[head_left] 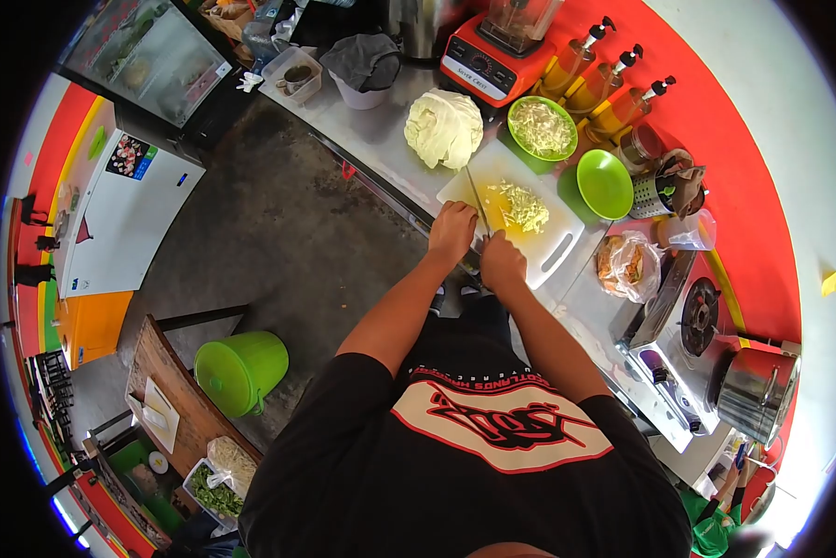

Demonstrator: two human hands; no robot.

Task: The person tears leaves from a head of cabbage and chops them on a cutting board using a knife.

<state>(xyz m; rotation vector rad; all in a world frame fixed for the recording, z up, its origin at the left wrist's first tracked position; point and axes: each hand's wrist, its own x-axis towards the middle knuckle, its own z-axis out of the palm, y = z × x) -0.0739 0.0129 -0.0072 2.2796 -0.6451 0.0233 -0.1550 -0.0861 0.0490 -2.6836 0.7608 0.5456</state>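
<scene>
My right hand [504, 263] is closed around the handle of a kitchen knife [478, 197], whose blade points away over a white cutting board [564, 223]. Beside the blade, at the board's left edge, my left hand [452, 231] has its fingers curled; whatever lies under them is hidden. Chopped cabbage [525, 208] forms a loose pile on the board, to the right of the knife. Past the board's far left corner sits a large pale cabbage [443, 128]. A green bowl [573, 141] holding shredded cabbage stands beyond the board, and a second green bowl [606, 184] is to its right.
Behind the bowls are a red blender [489, 63] and several pump bottles [613, 70]. Bagged food [628, 267], a gas stove [683, 321] and a metal pot [757, 395] line the right side. A green bin [241, 372] stands left. Another person in green [713, 530] is at lower right.
</scene>
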